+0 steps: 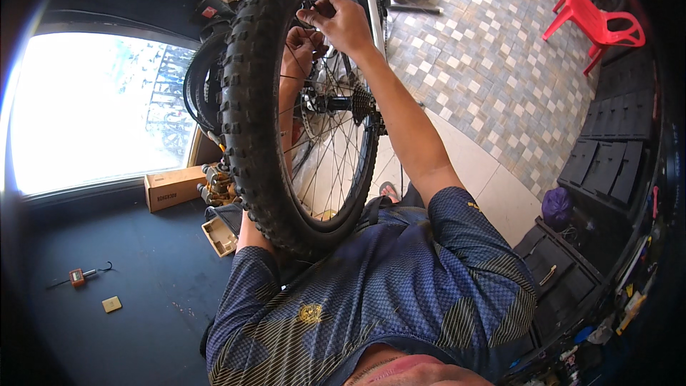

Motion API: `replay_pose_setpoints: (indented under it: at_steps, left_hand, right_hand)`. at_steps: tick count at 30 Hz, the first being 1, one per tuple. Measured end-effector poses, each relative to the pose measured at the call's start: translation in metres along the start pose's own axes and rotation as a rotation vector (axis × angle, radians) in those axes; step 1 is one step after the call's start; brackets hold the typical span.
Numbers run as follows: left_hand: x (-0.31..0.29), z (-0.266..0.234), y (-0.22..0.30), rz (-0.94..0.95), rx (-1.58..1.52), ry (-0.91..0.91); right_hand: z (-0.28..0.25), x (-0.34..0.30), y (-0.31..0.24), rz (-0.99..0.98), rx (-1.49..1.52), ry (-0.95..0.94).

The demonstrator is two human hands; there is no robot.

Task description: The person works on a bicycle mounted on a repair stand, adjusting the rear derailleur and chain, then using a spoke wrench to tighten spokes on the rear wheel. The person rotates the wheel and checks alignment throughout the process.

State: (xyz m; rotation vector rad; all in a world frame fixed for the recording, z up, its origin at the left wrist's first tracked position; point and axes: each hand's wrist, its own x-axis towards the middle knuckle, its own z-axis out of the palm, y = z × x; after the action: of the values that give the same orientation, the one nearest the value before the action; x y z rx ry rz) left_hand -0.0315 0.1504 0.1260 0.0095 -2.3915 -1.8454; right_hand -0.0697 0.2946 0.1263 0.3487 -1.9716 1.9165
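Note:
A bicycle's rear wheel with a knobby black tire stands upright in front of me, its thin spokes running to a black hub. A cassette of sprockets sits on the hub's right side, a brake disc on its left. My left hand is among the upper spokes, its arm partly hidden by the tire. Its fingers are curled closed. My right hand is just above it, near the rim's inner edge, thumb and fingers drawn together. Whatever either hand pinches is too small to make out.
A white frame tube runs beside the wheel. To the left lie a cardboard box, an open carton and a hanging scale with hook on a dark surface. A red plastic chair and black drawers stand right.

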Motion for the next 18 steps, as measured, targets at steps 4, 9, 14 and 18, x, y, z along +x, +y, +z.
replay_pose_setpoints:
  at_steps: [4, 9, 14, 18]
  left_hand:
    - [0.005, -0.002, -0.009, 0.030, 0.011, 0.022]
    - [0.010, -0.005, -0.019, 0.028, -0.013, 0.034]
    - [0.011, -0.008, -0.023, 0.061, 0.105, 0.057]
    - [0.006, -0.002, -0.016, 0.029, -0.020, 0.020]
  right_hand:
    - [0.006, -0.002, -0.005, 0.029, -0.010, 0.088]
    - [0.011, -0.001, -0.012, -0.106, -0.191, 0.198]
    - [0.018, 0.000, -0.024, -0.101, -0.256, 0.229]
    - [0.017, 0.000, -0.016, -0.087, -0.182, 0.225]
